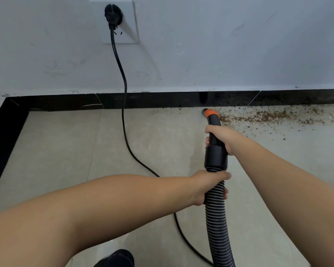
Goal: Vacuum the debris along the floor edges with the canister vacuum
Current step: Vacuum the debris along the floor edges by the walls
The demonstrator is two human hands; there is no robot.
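Note:
A black ribbed vacuum hose [218,224] runs up from the bottom of the head view to a black curved handle with an orange ring at its nozzle [210,113]. My right hand [221,138] grips the curved handle. My left hand [206,186] grips the ribbed hose just below the black collar. The nozzle tip points down at the floor beside the black skirting board [162,100]. Brown debris [262,117] lies in a band along the floor edge, to the right of the nozzle. The canister itself is out of view.
A black power cord [123,116] hangs from a plug in the white wall socket [120,22] and trails across the beige tiled floor [66,151] under my left arm. The room corner lies at the left. A dark shoe [118,259] shows at the bottom.

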